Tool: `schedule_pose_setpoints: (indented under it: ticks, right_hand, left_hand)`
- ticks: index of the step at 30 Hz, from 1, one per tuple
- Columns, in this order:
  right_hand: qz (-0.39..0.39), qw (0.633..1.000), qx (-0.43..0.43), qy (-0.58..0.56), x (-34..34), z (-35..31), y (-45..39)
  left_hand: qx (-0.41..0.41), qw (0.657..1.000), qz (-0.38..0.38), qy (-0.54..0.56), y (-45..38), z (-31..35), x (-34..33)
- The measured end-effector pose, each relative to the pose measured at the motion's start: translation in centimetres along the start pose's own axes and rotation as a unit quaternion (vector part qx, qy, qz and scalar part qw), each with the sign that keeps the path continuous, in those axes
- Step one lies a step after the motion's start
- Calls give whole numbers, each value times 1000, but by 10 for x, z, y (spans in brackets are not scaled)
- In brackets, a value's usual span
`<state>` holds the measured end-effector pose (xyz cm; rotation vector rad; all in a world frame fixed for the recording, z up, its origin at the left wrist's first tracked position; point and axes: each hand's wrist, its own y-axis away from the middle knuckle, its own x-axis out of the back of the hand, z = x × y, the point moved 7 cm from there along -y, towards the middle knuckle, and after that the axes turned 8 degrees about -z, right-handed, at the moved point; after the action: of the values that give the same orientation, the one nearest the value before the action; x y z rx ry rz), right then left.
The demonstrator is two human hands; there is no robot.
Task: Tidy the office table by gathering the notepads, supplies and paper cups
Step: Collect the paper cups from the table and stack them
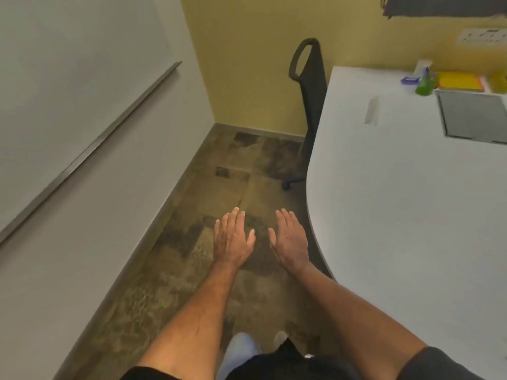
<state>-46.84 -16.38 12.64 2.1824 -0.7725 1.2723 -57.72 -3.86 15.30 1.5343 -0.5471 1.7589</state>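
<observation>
My left hand [232, 238] and my right hand [290, 238] are stretched out flat, palms down, over the floor, side by side and empty. The white office table [397, 215] curves along the right. At its far end lie a yellow notepad stack [460, 82], a green item [424, 85], a small purple item [410, 79], a white cup-like object [422, 66] and a yellowish object [498, 82] at the frame edge, all blurred. My right hand hangs just left of the table's curved edge.
A black office chair [308, 86] stands at the table's far left corner against the yellow wall. A grey hatch panel [473, 116] is set in the tabletop. A white wall with a metal rail [90, 149] runs along the left. Patterned carpet [219, 174] lies between.
</observation>
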Motion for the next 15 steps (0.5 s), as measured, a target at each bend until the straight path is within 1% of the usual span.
schedule_pose_setpoints:
  ticks: [3, 7, 12, 15]
  right_hand:
    - [30, 999, -37, -11, 22, 10, -65]
    - [69, 991, -109, -32, 39, 36, -145]
    - [107, 971, -209, -47, 61, 71, -242]
    - [131, 955, -259, -63, 82, 88, -290]
  left_hand:
    - [-40, 999, 1, 5, -82, 18, 14]
    - [-115, 993, -17, -11, -185, 48, 15]
    - [-210, 976, -42, -31, -312, 91, 18]
    - [-266, 962, -50, -30, -380, 118, 32]
